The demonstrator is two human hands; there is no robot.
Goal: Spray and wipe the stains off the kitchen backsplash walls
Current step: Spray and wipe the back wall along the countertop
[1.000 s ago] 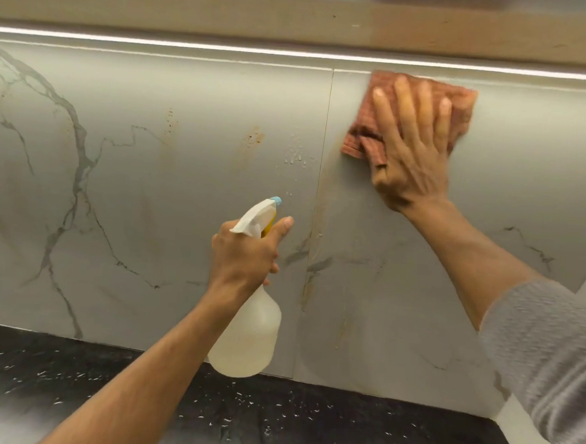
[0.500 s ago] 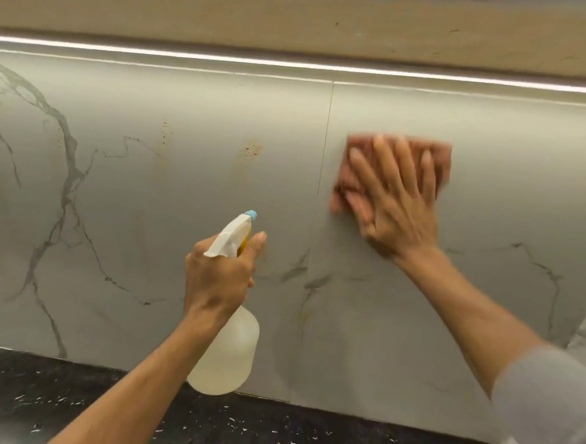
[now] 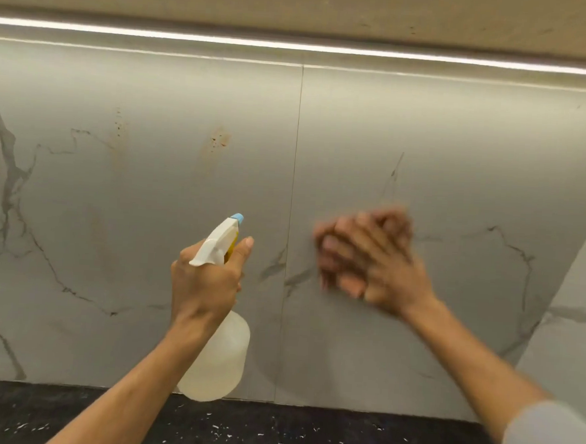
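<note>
We are in the wiping step. Our right hand is pressed to the backsplash just right of the vertical seam, low on the right panel. It is smeared by motion, but the fingers look laid flat against the wall, pressing rather than clutching. A reddish smear at the fingertips is probably the cloth, mostly hidden under the hand; we cannot tell more.

Our left hand is wrapped round the neck of the spray bottle, thumb up beside the trigger head, nozzle aimed at the wall. The bottle hangs in the air above the black table.

The panel around the right hand looks clean. On the left panel the near stain, rusty and speckled, sits above the nozzle, and the far stain lies further left, both unwiped. We judge the next move calls for lifting the nozzle toward the near stain, wetting it, then carrying the cloth across the seam and rubbing there with firm, flat pressure.
</note>
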